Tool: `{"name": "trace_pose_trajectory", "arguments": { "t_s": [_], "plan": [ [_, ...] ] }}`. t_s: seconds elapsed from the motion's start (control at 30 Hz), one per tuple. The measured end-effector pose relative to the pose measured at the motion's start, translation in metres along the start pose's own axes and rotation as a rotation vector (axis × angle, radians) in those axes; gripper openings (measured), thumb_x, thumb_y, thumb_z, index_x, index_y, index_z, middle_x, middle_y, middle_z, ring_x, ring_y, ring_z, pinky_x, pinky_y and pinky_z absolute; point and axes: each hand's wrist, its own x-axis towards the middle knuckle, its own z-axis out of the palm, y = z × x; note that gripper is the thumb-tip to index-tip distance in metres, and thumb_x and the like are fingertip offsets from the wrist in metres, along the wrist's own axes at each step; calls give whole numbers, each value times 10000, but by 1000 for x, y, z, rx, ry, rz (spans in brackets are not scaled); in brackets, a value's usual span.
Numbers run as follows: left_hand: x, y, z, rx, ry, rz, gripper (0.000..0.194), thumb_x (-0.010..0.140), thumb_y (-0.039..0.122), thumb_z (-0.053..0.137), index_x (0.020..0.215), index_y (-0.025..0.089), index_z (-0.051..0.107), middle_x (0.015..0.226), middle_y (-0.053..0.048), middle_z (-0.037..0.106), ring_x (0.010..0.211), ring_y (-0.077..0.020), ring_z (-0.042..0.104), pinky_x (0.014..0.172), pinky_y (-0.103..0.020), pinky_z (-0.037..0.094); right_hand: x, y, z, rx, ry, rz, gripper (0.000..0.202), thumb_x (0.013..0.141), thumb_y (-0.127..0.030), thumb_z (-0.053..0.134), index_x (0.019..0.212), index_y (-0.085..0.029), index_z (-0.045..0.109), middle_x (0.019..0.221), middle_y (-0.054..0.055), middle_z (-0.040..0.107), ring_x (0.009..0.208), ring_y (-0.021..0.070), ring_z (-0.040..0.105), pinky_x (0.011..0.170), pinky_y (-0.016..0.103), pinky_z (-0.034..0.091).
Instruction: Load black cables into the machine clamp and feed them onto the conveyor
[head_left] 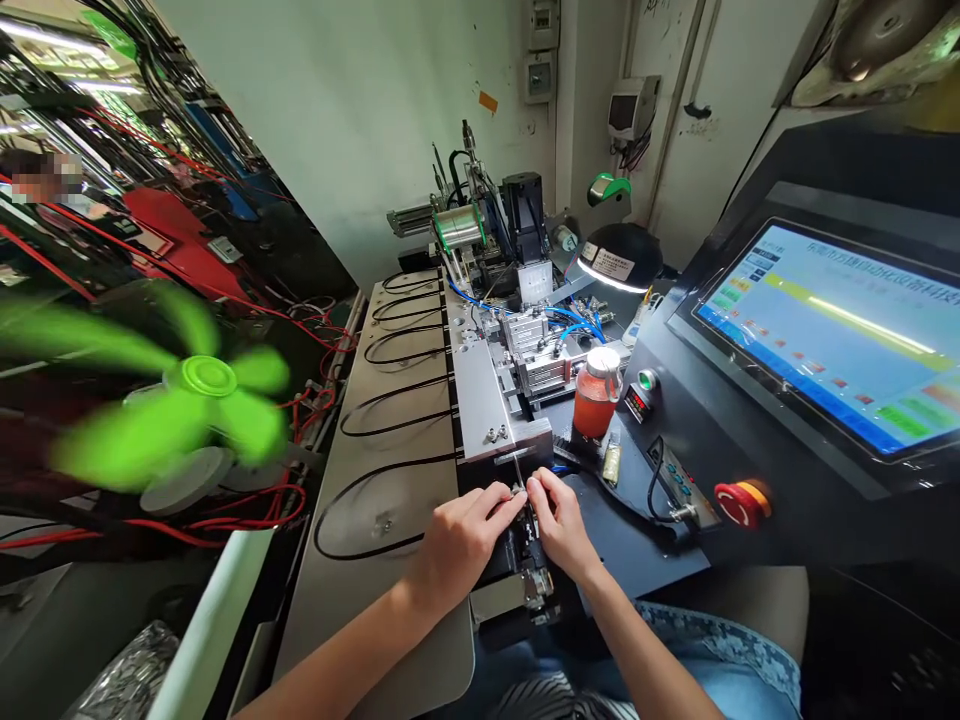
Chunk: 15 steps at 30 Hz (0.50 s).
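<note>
The left hand [466, 532] and right hand [562, 527] were close together over the metal track [536, 588], in front of the metal block [484, 400]. Whether either grip was closed on anything could not be told. The step seemed to be fine positioning; next, a steady touch was probably needed.

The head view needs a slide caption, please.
Left hand and right hand close together at a benchtop machine, near a lit control screen.
</note>
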Motion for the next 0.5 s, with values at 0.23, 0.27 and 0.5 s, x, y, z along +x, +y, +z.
{"name": "trace_pose_trajectory", "arguments": {
  "t_s": [0.23,0.27,0.5],
  "plan": [
    [6,2,-2,109,10,99,270,950,101,373,1030,148,626,756,-16,631,614,-136,547,527,-244,405,-1,2,3,28,15,16,323,958,-337,368,663,-214,330,619,-53,313,554,105,310,505,226,278],
    [7,2,-2,121,1,118,266,944,93,375,1028,137,623,778,-23,640,617,-140,549,528,-249,410,-1,4,4,30,17,19,323,958,-338,368,662,-214,329,618,-53,311,553,104,310,503,223,280],
    [9,-3,-8,-24,-163,-7,254,936,113,418,1105,218,575,858,2,628,669,-127,583,592,-227,440,-3,4,-13,-23,4,18,323,967,-289,348,661,-204,409,606,-40,389,543,114,379,521,232,328]
  ]
}}
